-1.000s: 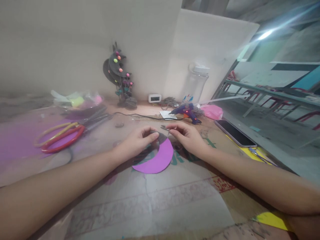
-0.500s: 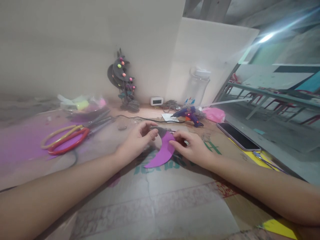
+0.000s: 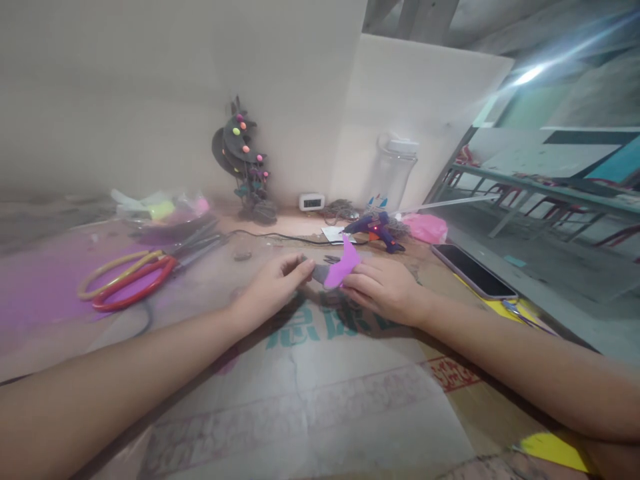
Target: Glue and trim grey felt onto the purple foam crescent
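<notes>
My left hand (image 3: pixel 280 283) pinches one end of a dark grey piece (image 3: pixel 321 273), which looks like felt or foam. My right hand (image 3: pixel 385 287) holds a curved purple piece (image 3: pixel 344 265) that looks like a foam or felt sheet. The purple piece overlaps the grey one; whether the two are joined I cannot tell. Its pointed tip stands up, away from me. Just behind the pieces lies a small dark metal tool (image 3: pixel 332 259), partly covered. Both hands are over the cardboard with green lettering (image 3: pixel 295 333).
Scissors with red and yellow handles (image 3: pixel 135 280) lie left. At the back stand a dark crescent ornament with coloured balls (image 3: pixel 243 160), a small digital clock (image 3: pixel 311 202) and a clear bottle (image 3: pixel 393 173). A glue gun (image 3: pixel 375 230) with a red light and a phone (image 3: pixel 474 272) are right.
The purple piece has been turned: its tip pointed towards me at lower left and now points up and away. My right hand has rolled over with it, while the left stays close by.
</notes>
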{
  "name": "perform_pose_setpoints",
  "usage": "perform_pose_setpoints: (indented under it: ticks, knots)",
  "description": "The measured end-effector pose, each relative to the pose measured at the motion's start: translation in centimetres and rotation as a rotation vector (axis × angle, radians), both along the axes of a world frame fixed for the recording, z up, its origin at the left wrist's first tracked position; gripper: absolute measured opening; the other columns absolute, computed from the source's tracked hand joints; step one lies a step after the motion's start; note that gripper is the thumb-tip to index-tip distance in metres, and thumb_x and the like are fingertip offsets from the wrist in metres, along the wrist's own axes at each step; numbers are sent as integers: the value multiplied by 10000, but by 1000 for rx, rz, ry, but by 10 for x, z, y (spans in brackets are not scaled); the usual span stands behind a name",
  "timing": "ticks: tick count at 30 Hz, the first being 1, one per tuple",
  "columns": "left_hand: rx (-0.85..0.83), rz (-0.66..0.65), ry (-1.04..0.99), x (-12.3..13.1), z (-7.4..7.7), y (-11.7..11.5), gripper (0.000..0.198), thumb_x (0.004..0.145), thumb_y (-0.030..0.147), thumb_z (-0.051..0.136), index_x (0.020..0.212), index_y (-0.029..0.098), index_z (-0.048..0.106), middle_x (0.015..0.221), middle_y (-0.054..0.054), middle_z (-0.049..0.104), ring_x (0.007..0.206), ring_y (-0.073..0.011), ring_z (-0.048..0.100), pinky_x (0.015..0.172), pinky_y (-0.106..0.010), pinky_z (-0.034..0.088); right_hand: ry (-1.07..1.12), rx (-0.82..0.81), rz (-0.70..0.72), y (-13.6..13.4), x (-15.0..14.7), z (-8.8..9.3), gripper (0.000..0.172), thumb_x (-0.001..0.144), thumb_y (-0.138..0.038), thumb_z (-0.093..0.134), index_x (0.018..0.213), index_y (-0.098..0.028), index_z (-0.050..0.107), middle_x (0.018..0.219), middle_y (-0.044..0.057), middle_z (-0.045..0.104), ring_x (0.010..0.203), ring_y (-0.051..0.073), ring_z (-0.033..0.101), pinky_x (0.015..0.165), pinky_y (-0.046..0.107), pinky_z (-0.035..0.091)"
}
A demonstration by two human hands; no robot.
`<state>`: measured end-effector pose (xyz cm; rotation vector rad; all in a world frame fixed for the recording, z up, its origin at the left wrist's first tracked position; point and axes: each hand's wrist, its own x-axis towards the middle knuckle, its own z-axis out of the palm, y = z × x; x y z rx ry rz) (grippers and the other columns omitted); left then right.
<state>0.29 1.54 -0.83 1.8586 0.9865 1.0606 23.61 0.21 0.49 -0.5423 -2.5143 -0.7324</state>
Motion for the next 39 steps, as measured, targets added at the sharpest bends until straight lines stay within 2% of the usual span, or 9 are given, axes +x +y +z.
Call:
perform_pose_setpoints:
  ticks: [4, 8, 11, 14, 17, 21, 24, 31, 39]
  knots:
    - [-13, 36, 10, 0, 1, 1, 317, 895, 395, 477, 653, 189, 472, 625, 32, 450, 609, -134, 446, 580, -257, 342, 259, -157, -92, -2, 1, 20, 228, 950, -359, 469, 848, -185, 577, 709, 28, 627, 625, 137, 541, 580, 262, 371]
    - [-59, 31, -38, 1, -2, 3, 308, 905, 406, 456, 687, 189, 471, 644, 31, 468, 583, -123, 418, 548, -249, 326, 653, -175, -331, 22, 26, 30, 404, 956, -433, 394, 624, -207, 431, 550, -25, 437, 528, 118, 418, 537, 265, 304]
    - [-57, 31, -38, 1, -3, 3, 312, 904, 406, 460, 679, 189, 467, 631, 36, 450, 568, -117, 403, 532, -246, 310, 704, -180, -587, 50, 59, 19, 477, 939, -522, 327, 572, -217, 344, 540, -17, 386, 549, 136, 397, 564, 287, 293]
    - [-52, 28, -15, 1, -2, 3, 317, 903, 405, 464, 672, 188, 472, 616, 39, 450, 568, -117, 413, 541, -244, 317, 690, -223, -698, 73, 85, 3, 415, 861, -520, 491, 593, -216, 403, 561, -6, 441, 570, 158, 422, 573, 299, 290]
    - [-56, 22, -4, 1, 0, 1, 313, 899, 404, 477, 671, 188, 478, 615, 34, 492, 571, -120, 441, 554, -244, 334, 697, -278, -787, 84, 97, -9, 353, 812, -542, 568, 737, -199, 543, 681, 38, 571, 639, 200, 509, 610, 316, 350]
    - [-66, 11, -15, 1, 2, -1, 312, 889, 413, 494, 666, 195, 477, 596, 34, 515, 564, -129, 483, 553, -245, 352, 687, -386, -790, 89, 94, -13, 457, 814, -532, 590, 1072, -156, 621, 985, 126, 675, 861, 268, 615, 760, 380, 453]
    - [-69, 7, -2, 1, 1, -1, 322, 889, 434, 499, 670, 198, 487, 604, 26, 571, 579, -140, 522, 568, -250, 371, 656, -497, -731, 89, 87, -11, 494, 823, -463, 613, 1217, -165, 592, 1104, 118, 685, 945, 248, 638, 844, 372, 482]
    - [-133, 2, 59, 0, -2, 0, 364, 887, 515, 506, 706, 200, 519, 666, 11, 688, 554, -140, 544, 532, -251, 375, 666, -639, -706, 85, 77, -11, 370, 825, -356, 614, 1108, -122, 664, 1060, 127, 717, 908, 248, 661, 845, 385, 503]
    - [-142, -8, 26, 1, 2, -4, 313, 894, 438, 517, 688, 202, 525, 614, 19, 681, 570, -146, 586, 555, -244, 393, 805, -615, -750, 87, 78, -3, 402, 790, -412, 637, 1052, -109, 673, 974, 144, 728, 889, 279, 667, 813, 401, 515]
